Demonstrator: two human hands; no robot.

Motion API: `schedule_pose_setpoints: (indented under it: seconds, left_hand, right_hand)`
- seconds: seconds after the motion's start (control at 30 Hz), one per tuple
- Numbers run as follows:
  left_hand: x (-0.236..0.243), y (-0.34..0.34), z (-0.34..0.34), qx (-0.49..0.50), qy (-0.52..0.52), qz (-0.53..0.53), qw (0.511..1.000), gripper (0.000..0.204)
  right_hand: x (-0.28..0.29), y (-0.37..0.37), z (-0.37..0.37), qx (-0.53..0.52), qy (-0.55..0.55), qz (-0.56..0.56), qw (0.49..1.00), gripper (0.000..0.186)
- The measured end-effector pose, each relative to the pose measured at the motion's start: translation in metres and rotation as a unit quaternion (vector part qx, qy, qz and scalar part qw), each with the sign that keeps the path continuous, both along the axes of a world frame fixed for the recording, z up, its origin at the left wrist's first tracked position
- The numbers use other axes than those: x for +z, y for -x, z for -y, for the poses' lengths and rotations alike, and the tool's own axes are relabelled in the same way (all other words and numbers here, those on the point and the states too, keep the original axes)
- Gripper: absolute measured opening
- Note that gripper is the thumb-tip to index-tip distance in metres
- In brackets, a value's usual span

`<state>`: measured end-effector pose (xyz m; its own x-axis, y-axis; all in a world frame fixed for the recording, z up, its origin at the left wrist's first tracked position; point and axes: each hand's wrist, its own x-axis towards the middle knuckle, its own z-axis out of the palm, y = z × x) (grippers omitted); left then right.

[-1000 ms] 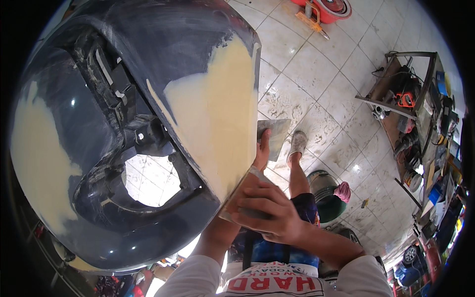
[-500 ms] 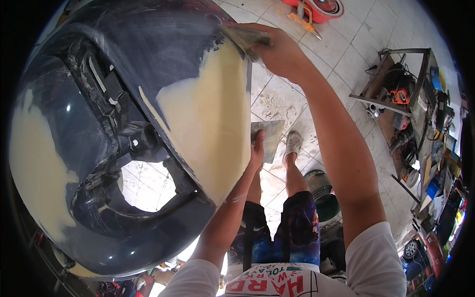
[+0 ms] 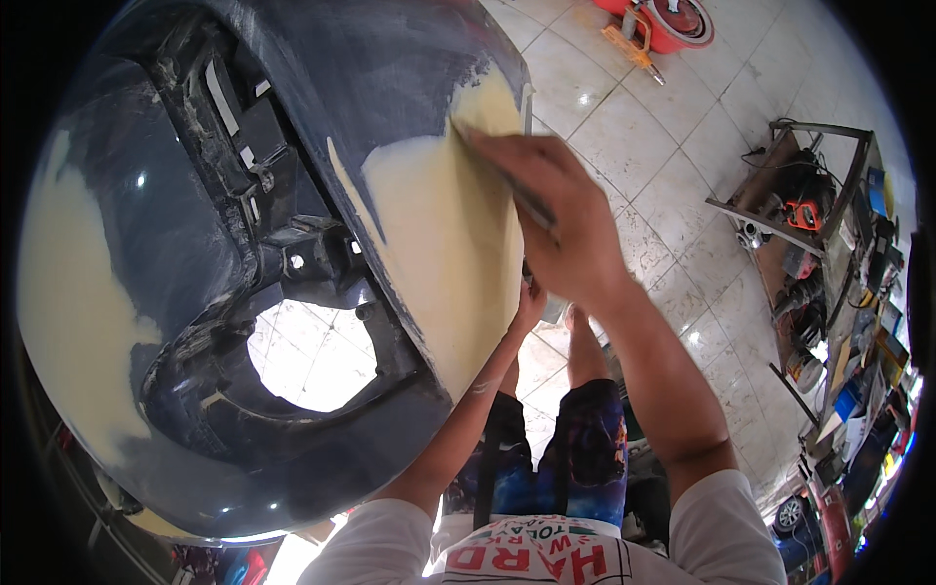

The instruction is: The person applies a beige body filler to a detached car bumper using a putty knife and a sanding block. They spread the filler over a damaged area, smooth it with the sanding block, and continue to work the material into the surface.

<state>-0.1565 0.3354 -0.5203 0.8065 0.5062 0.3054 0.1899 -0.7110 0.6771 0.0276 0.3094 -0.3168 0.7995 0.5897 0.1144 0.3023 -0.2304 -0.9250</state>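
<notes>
A dark grey car bumper [image 3: 361,58] fills the left half of the view, with pale yellow putty [image 3: 419,214] spread over its right-hand panel. My right hand [image 3: 580,234] is closed on a putty spreader [image 3: 532,203], whose edge lies against the putty and is partly blurred. Below it, close to the bumper's right edge, my left hand [image 3: 529,304] grips a flat grey plate, now mostly hidden behind my right hand and forearm. Another putty patch [image 3: 73,302] covers the bumper's left side.
Black inner brackets and a round opening [image 3: 312,356] interrupt the bumper's middle. On the tiled floor [image 3: 673,146] at the far right sits a red tub [image 3: 682,24] with an orange-handled tool [image 3: 634,51]. A metal rack [image 3: 795,210] with tools and clutter stands along the right.
My right hand has drawn the spreader from the panel's upper edge down over the putty. The bumper appears shifted rightward in view. The plate in my left hand has become mostly hidden.
</notes>
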Motion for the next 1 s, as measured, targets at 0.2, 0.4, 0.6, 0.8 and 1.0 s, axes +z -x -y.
schedule_pose_setpoints:
  seconds: [0.2,0.4,0.6,0.8,1.0]
  left_hand:
    - [0.037,0.021,-0.014,-0.019,-0.024,-0.11,0.994,0.064]
    - [0.085,0.01,-0.021,-0.146,-0.192,-0.185,0.953,0.056]
    - [0.049,-0.012,-0.007,0.012,0.138,-0.2,0.97,0.049]
    - [0.023,-0.006,0.004,0.051,0.37,-0.156,0.914,0.043]
    - [0.093,0.007,0.054,0.131,0.737,-0.131,0.65,0.04]
  right_hand:
    - [0.009,0.062,0.023,0.04,-0.012,0.062,0.997,0.055]
    - [0.015,0.126,0.039,0.004,-0.044,0.038,0.998,0.062]
    - [0.023,0.169,0.055,0.0,-0.045,0.031,0.998,0.054]
    - [0.05,0.162,0.127,0.085,-0.036,0.027,0.995,0.052]
    - [0.021,0.143,0.212,-0.018,0.036,0.069,0.997,0.054]
